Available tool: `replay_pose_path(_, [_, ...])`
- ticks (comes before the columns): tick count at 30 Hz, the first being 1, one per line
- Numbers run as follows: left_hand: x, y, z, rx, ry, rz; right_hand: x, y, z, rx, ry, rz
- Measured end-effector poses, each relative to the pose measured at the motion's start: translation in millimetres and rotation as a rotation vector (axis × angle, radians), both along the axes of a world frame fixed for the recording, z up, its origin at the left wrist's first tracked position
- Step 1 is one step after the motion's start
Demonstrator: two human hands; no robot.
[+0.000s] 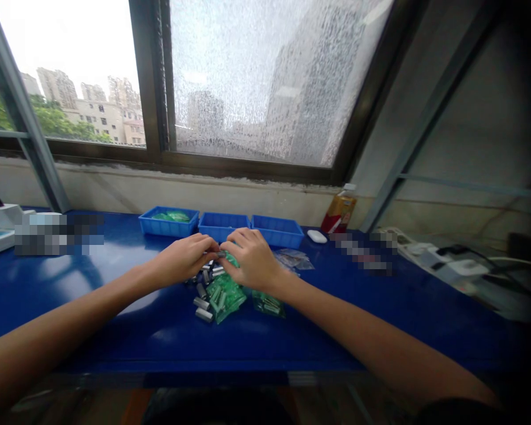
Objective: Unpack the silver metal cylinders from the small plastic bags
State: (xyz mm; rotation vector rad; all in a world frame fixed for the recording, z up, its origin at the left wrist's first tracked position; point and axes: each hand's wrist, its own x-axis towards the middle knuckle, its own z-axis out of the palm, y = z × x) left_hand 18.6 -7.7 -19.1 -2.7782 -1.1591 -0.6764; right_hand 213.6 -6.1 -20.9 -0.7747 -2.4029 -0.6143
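My left hand (183,258) and my right hand (251,258) meet over the middle of the blue table (115,307), fingers curled and pinched together on a small metal cylinder (220,255) held between them. Under the hands lie several loose metal cylinders (202,301) and green plastic bags (225,293) holding more of them. Another green bag (269,304) lies below my right wrist.
Three blue trays stand in a row behind the hands: the left tray (168,222) holds green bags, beside it the middle tray (221,225) and the right tray (278,231). A drink carton (338,212), a small white object (317,236) and a power strip (429,255) sit at right.
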Motion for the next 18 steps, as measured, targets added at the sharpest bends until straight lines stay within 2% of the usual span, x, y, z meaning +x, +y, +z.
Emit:
replay_pose_path(10, [1.5, 0.2, -1.6, 0.028, -0.043, -0.073, 6.1, 6.6, -2.0, 0.003, 0.036, 0.071])
replay_pose_path(18, [2.1, -2.3, -1.1, 0.012, -0.009, -0.056, 3.7, 5.5, -3.8, -0.011, 0.040, 0.089])
